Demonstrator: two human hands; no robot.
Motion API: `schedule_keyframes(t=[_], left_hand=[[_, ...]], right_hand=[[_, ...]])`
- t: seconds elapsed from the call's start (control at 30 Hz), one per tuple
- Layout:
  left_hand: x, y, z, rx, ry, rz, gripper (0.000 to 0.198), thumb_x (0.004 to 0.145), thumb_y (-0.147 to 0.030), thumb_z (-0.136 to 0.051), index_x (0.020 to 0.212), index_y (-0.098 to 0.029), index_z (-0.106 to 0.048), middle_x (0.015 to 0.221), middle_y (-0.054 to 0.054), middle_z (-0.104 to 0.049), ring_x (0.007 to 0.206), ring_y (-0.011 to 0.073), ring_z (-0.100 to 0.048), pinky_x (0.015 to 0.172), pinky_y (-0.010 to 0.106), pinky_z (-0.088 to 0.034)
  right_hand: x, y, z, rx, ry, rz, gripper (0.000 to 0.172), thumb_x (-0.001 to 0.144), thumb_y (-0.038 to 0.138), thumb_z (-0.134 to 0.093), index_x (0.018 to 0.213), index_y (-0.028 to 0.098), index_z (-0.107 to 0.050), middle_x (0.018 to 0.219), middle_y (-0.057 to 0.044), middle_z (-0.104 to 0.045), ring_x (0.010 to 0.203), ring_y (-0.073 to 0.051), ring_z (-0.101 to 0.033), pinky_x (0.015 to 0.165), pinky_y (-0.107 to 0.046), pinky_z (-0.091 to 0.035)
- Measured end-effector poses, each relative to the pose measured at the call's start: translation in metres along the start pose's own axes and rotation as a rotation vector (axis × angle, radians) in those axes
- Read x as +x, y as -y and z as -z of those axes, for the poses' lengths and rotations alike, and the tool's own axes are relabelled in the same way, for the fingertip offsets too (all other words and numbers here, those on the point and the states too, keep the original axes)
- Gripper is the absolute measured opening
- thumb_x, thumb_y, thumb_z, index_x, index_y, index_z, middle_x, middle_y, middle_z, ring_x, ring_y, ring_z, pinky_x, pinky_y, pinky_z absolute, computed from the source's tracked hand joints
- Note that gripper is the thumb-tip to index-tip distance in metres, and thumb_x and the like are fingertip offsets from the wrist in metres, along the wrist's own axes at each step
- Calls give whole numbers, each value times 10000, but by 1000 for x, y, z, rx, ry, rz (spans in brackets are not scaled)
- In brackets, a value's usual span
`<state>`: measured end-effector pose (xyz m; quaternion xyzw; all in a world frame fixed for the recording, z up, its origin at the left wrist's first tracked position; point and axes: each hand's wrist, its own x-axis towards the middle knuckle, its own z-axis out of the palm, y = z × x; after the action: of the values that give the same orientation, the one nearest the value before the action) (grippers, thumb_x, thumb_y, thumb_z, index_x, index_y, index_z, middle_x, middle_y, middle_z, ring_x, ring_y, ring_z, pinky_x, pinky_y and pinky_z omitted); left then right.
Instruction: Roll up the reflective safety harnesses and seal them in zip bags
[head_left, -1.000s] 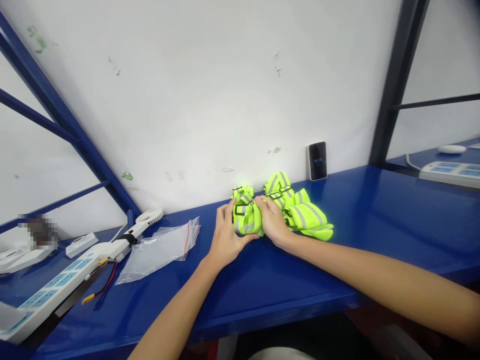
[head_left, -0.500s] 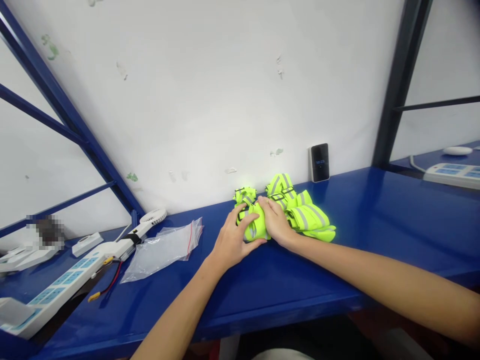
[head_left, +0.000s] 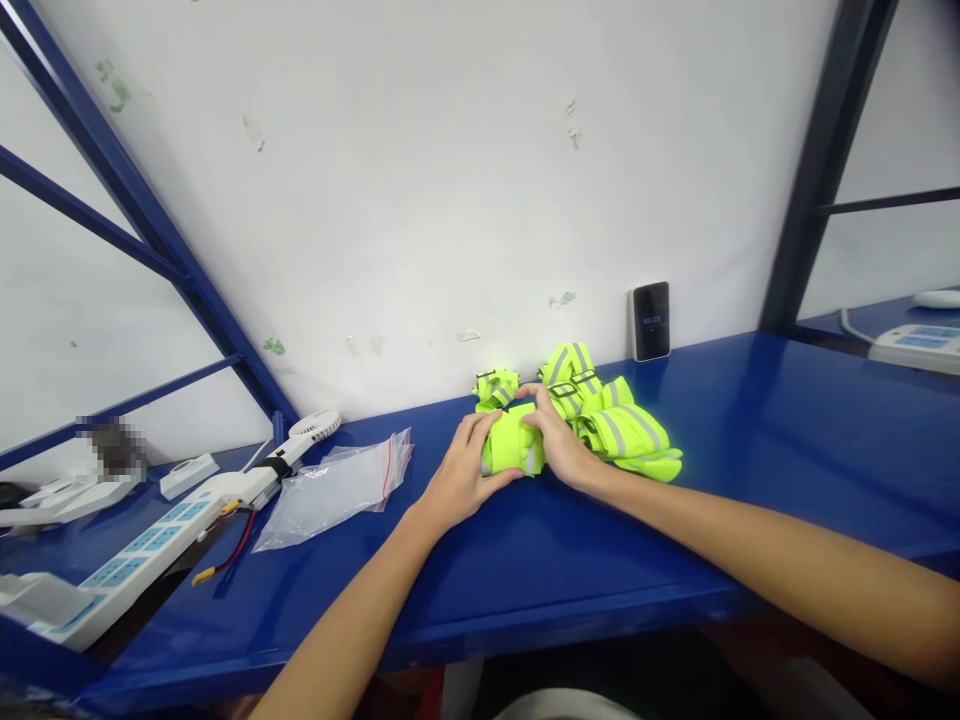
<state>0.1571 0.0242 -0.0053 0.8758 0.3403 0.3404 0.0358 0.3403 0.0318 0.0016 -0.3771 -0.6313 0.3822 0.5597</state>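
Vest (head_left: 511, 445), neon yellow, silver-striped, folded

the left hand (head_left: 465, 470) and right hand (head_left: 559, 445) cup a folded neon-yellow reflective vest (head_left: 510, 445) on a blue bench (head_left: 570, 570), just beside other bundled vests (head_left: 619, 430), with a clear zip bag (head_left: 334, 490) to the left.

A clear zip bag (head_left: 334, 490) lies on the blue bench (head_left: 675, 540); a white power strip (head_left: 142, 560) sits beside it.
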Motion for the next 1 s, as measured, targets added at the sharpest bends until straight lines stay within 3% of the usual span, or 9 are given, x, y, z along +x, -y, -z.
schedule_keyframes(t=[0.13,0.3,0.43,0.53,0.83,0.9,1.0], left_hand=[[2,-2,3,-29,-34,40,699,803,-397,-677,1383,-255,-312,1302,112,-422,1254,265,-430,1061,444,-371],[1,3,11,-26,-75,35,729,727,-375,-758,1333,-252,-373,1262,96,-459,1206,266,-469,1030,432,-399],[-2,11,12,0,-39,45,724,718,-346,-769,1324,-250,-385,1244,86,-463,1189,256,-476,1024,420,-405],[-3,13,9,-8,-4,36,717,719,-323,-769,1319,-237,-385,1233,82,-466,1186,244,-475,1031,407,-402],[-1,9,1,-41,-55,100,665,677,-332,-793,1229,-218,-438,1155,77,-496,1114,253,-505,975,429,-428],[-1,9,0,-53,-59,109,647,676,-328,-792,1212,-220,-445,1146,74,-497,1103,254,-508,960,429,-432],[-2,10,-1,-70,-55,107,621,676,-313,-788,1190,-219,-452,1152,72,-491,1099,250,-508,946,420,-439]], right_hand=[[-3,5,3,-101,33,100,375,783,196,-431,1154,254,-432,955,-11,-542,798,-188,-523,735,-300,-432],[-1,8,5,-207,167,276,276,869,252,-447,1132,221,-526,1106,-49,-585,998,-219,-544,884,-338,-407],[5,0,7,-272,272,273,305,906,303,-463,1176,215,-573,1091,-57,-637,1002,-229,-580,886,-353,-417],[5,-4,8,-341,283,260,314,939,336,-423,1172,208,-590,1126,-71,-642,1023,-229,-588,907,-358,-412],[7,-13,-1,-286,274,228,369,920,456,-472,1145,188,-589,1102,-67,-654,985,-227,-608,885,-359,-442],[7,-18,-2,-274,294,231,416,924,451,-463,1253,207,-535,1218,-76,-617,1086,-239,-580,948,-381,-419],[7,-23,-1,-255,322,266,530,917,437,-487,1408,258,-403,1439,-73,-459,1307,-245,-431,1085,-409,-304]])
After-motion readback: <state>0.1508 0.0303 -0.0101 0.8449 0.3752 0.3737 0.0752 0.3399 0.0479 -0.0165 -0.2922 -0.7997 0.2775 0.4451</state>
